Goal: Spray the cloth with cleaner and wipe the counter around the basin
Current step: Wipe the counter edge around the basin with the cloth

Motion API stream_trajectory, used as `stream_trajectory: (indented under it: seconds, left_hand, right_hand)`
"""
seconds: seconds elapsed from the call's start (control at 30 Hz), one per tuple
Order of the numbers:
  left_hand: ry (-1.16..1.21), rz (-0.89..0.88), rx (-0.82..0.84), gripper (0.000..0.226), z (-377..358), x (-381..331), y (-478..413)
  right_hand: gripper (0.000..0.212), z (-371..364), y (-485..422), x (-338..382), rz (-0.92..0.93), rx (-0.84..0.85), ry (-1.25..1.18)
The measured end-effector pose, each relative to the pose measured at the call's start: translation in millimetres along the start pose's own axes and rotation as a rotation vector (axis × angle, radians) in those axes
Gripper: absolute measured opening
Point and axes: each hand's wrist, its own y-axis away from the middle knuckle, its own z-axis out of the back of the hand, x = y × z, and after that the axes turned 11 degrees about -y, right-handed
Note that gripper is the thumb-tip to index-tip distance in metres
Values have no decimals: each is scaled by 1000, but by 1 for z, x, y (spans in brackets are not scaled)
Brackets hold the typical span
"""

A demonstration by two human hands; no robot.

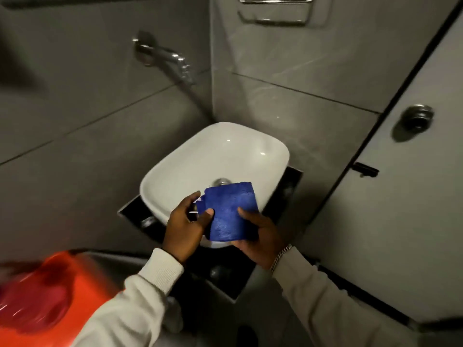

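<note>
Grey-tiled corner: right hand point(260, 236) holds blue cloth point(230, 214) upright (long axis vertical).

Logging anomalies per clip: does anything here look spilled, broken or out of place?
Nothing stands out. The basin sits squarely on the dark counter, no spill visible; the right hand holds the blue cloth, the left hand a small dark object.

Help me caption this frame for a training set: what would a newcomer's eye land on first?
First the blue cloth, held over the near rim of the white basin by the right hand, with the left hand gripping a small, mostly hidden object beside it. Next, the blurred orange shape at bottom left, then the chrome wall tap above.
</note>
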Motion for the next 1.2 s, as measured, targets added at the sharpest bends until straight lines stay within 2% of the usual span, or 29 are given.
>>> stream_trajectory:
  seconds: [0.1,0.2,0.3,0.37,0.43,0.53,0.63,0.7,0.8,0.9,0.97,1.1,1.2]
  left_hand:
    - [-227,-178,-8,42,-42,-10,-21]
    - [-476,-339,159,53,-75,-1,-33]
    - [-756,-412,348,71,-106,15,-43]
    - [-921,-400,327,77,-119,17,-48]
    - [-1058,-397,277,83,-128,17,-51]
    - [-1175,-419,238,90,-131,19,-54]
    - [-1199,-400,250,90,-131,20,-56]
    - [-1213,-398,267,89,-132,18,-57]
    - [-1224,-400,268,89,-132,19,-56]
    - [-1217,-388,240,90,-132,20,-56]
    - [-1192,-372,225,90,-131,21,-56]
    - [-1177,-368,179,90,-133,25,-57]
    - [-1226,-345,155,90,-133,23,-54]
  right_hand:
    - [45,40,4,66,154,-133,89]
    - [32,70,0,123,312,-231,229]
    - [28,104,-29,172,428,-493,678]
    - [23,126,-58,191,488,-577,1079]
    - [26,144,-84,200,491,-562,1379]
    - [33,164,-115,199,415,-488,1562]
    - [65,189,-125,179,223,-365,1901]
    - [69,203,-124,170,209,-349,1864]
    - [46,201,-135,180,302,-424,1747]
    - [47,190,-152,190,277,-450,1716]
    - [50,192,-154,174,273,-438,1803]
    - [50,211,-140,139,466,-435,1950]
    - [54,213,-153,157,404,-461,2047]
